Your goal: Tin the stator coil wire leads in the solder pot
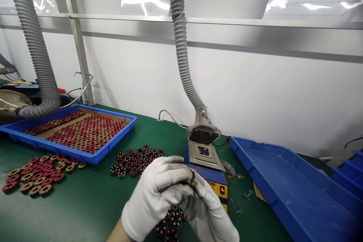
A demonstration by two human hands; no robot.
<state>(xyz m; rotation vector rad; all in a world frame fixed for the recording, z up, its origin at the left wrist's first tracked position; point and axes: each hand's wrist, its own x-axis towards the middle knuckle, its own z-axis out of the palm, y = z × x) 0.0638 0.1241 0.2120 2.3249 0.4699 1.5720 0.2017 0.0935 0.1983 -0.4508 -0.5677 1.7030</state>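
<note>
My left hand [159, 189] and my right hand [208, 204], both in white gloves, meet at the lower middle with fingers closed. Pinched between their fingertips is a small dark and red wound coil [193, 175], mostly hidden by the gloves; a thin red wire sticks up beside it. Below the hands lies a group of round black-rimmed coils [175, 219], partly covered by the gloves. Another cluster of black-rimmed coils [133, 160] sits beyond my left hand. Just behind my right hand stands a blue and yellow solder pot [217, 185] with a square opening on top.
A grey extraction hose [181, 38] hangs down to a metal hood [203, 133] over the pot. To the left, a blue tray [93, 157] holds rows of red and tan coils, with a loose pile of coils [36, 176] before it. Another blue tray [283, 174] lies right.
</note>
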